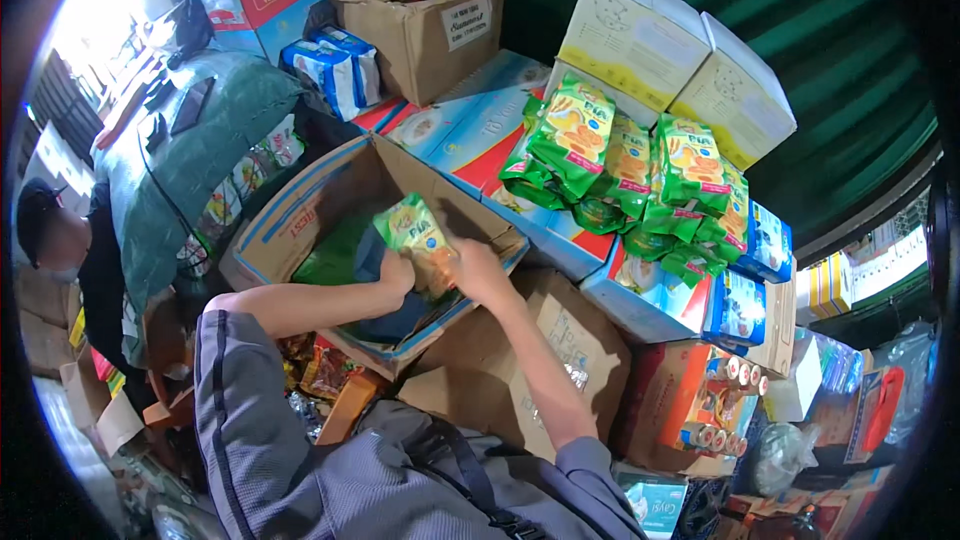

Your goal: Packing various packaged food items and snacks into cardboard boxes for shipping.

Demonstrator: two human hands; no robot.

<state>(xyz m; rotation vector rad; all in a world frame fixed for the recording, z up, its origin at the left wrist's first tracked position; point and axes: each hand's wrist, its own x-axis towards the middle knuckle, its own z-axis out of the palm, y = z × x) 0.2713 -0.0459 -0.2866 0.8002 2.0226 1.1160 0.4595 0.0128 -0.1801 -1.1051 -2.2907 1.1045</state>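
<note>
Both of my hands grip one green-and-yellow packet of biscuits (417, 236) over an open cardboard box (352, 165). My left hand (396, 271) holds its lower left side, and my right hand (474, 270) has the lower right side. Inside the box lie something green (334, 255) and a dark blue item (369, 255), partly hidden behind my left hand and forearm. To the right, several similar biscuit packets (574, 124) are heaped on blue-and-red cartons (487, 127).
Two white-and-yellow boxes (637, 34) stand behind the packets. A brown carton (427, 22) and blue-white packs (330, 75) are at the back. Below my right arm sits another cardboard box (480, 375). Orange-packed bottles (709, 405) are at right; a person (60, 232) is at far left.
</note>
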